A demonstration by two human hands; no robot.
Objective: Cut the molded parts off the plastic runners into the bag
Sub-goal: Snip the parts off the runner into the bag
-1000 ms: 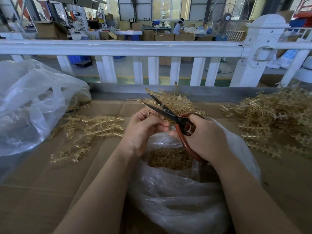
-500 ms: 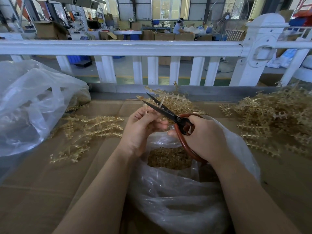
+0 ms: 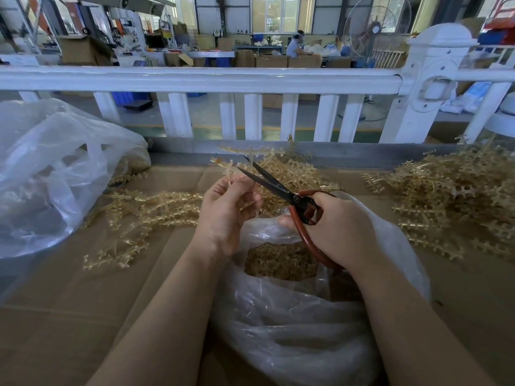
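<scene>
left hand (image 3: 227,211): raised over the mouth of the bag, fingers curled – the grip pinches the stem of a runner between thumb and fingertips.
held runner (image 3: 229,165): pale amber plastic, stem upright, its branched top with small molded parts sticking up above the left hand, just beside the blades.
right hand (image 3: 335,228): grip wrapped round the red-brown handles of the scissors, fingers through the loop.
scissors (image 3: 281,188): dark blades parted, pointing up and left toward the held runner; the tips sit just beside its branches, and i cannot tell whether they touch.
bag (image 3: 301,327): clear plastic, open under both hands – a heap of small amber cut parts (image 3: 278,260) shows in its mouth.
bench (image 3: 69,316): covered with flat brown cardboard.
left pile of runners (image 3: 139,215): spread on the cardboard to the left of the left hand.
middle pile of runners (image 3: 292,169): behind the hands, near the far edge of the bench.
right pile of runners (image 3: 451,196): a large tangled heap on the right.
second bag (image 3: 55,162): big clear plastic bag on the far left of the bench.
railing (image 3: 195,79): white fence just beyond the bench, with a factory floor behind it.
</scene>
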